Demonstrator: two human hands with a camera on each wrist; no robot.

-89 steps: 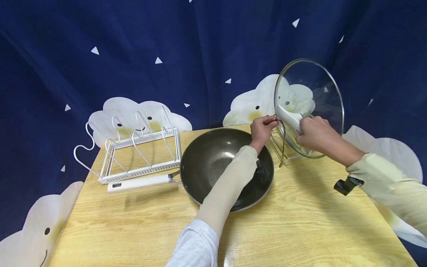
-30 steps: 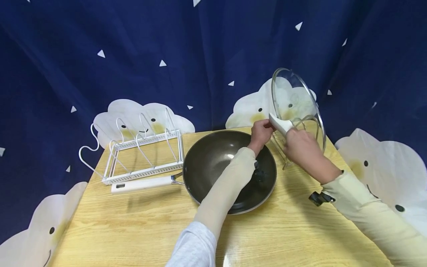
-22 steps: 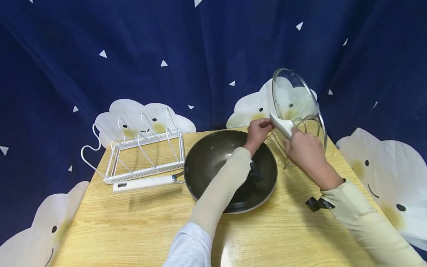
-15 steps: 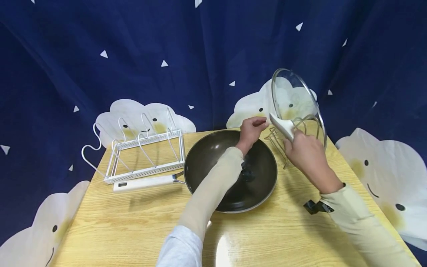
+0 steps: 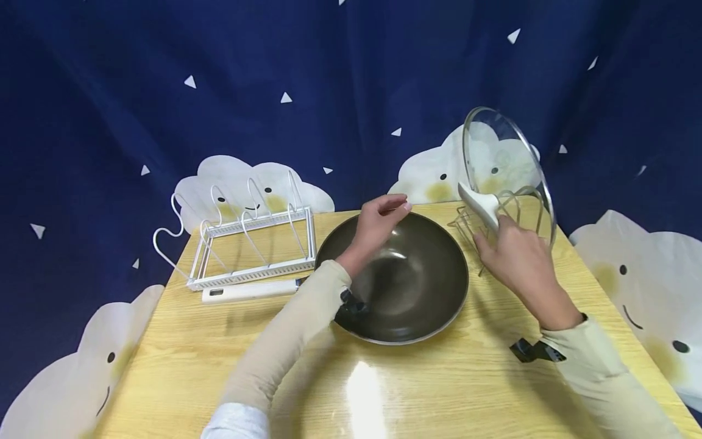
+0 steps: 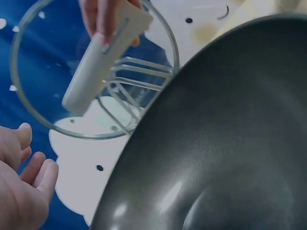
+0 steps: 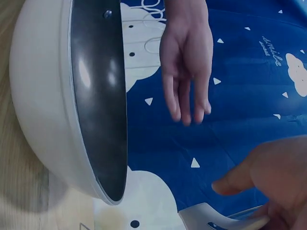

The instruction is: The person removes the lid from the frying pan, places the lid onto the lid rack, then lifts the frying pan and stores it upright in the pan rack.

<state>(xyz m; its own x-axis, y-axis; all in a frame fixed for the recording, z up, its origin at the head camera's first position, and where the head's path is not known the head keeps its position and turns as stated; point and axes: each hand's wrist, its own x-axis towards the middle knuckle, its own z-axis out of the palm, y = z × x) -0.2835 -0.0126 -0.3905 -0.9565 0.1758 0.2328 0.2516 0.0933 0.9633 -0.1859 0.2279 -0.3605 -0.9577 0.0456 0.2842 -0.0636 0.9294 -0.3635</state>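
Note:
A glass lid [image 5: 504, 152] with a white handle [image 5: 478, 204] stands upright in a small wire stand [image 5: 465, 224] at the table's far right. My right hand [image 5: 512, 256] holds the lower end of that handle; in the left wrist view its fingers wrap the handle [image 6: 96, 67]. My left hand [image 5: 384, 216] hovers over the far rim of a dark wok [image 5: 406, 286], fingers relaxed and holding nothing. The right wrist view shows this left hand [image 7: 184, 62] with straight fingers beside the wok [image 7: 96, 96].
A white wire rack [image 5: 252, 244] stands at the table's far left, with the wok's white handle [image 5: 249, 291] lying in front of it. A wooden table [image 5: 439, 390] carries everything. A dark blue curtain with cloud prints hangs behind.
The lid has turned more edge-on and settled into the wire stand. My left hand let go near the lid's handle and drew left over the wok. The right hand stays on the handle.

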